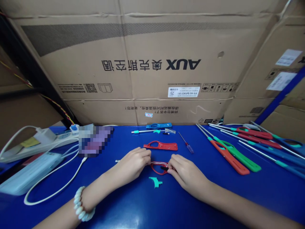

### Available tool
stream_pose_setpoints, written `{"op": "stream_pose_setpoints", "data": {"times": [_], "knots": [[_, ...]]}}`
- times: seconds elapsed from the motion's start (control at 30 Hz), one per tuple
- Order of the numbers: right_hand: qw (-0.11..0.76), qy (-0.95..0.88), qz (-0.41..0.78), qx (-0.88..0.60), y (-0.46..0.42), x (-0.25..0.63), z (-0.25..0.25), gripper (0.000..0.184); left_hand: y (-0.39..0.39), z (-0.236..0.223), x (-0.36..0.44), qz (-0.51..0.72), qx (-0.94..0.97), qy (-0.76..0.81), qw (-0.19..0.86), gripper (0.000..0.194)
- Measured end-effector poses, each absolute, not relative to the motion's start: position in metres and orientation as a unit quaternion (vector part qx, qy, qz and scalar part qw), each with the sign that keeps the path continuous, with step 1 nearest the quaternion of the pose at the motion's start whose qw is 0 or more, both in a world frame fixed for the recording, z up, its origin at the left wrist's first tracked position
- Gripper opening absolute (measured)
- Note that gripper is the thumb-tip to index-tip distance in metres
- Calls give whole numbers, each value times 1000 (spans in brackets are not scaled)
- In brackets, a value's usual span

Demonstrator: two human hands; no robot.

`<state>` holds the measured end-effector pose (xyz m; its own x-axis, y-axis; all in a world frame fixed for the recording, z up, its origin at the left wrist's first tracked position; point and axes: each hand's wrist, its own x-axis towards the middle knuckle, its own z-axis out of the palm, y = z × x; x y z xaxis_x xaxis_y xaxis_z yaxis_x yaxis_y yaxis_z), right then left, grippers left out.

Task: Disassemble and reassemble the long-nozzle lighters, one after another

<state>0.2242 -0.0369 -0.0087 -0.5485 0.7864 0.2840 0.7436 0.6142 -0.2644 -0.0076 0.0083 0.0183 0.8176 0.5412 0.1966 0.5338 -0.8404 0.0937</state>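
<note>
A: Where is the red handle (159, 173) lying?

B: It is lying in front of the person, just between the two hands. Its long axis is running from left to right, across the body.

A: And what are the hands doing?

B: Both are clamping on it. The left hand (140, 159) is covering its left end with bent fingers, and the right hand (181, 167) is pinching near its right end. Only the loop is showing in the gap, so neither hand is nearer to it.

A: What is inside the loop?

B: White wires (157, 163) are passing along its upper side, and a black piece (164, 168) is reaching to the right thumb. Whether the thumb is also pressing this piece, I cannot tell.

A: What is surrounding them?

B: A metal tip (117, 161) is pointing out left of the left hand. A green trigger (155, 182) is lying apart, on the person's side of the loop. Beyond the hands, another red half (166, 145) is lying almost parallel, with a screwdriver (187, 144) to its right. Farther right, an orange lighter (227, 156) is resting slantwise on the blue table (133, 203).
</note>
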Motion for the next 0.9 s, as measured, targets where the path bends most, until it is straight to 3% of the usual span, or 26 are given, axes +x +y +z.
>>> {"op": "stream_pose_setpoints", "data": {"times": [0.33, 0.57, 0.73, 0.9], "knots": [[176, -884, 84, -424, -34, 229, -2, 10, -3, 30, -5, 82, 958, 273, -39, 18], [159, -891, 99, -414, -31, 233, -3, 10, -23, 35, 2, 63, 966, 184, 173, 29], [152, -894, 123, -403, -29, 239, -1, 12, -24, 29, 4, 44, 959, 188, 208, 26], [143, -896, 141, -396, -28, 241, 2, 15, -17, 28, 2, 128, 939, 229, 222, 25]]}}
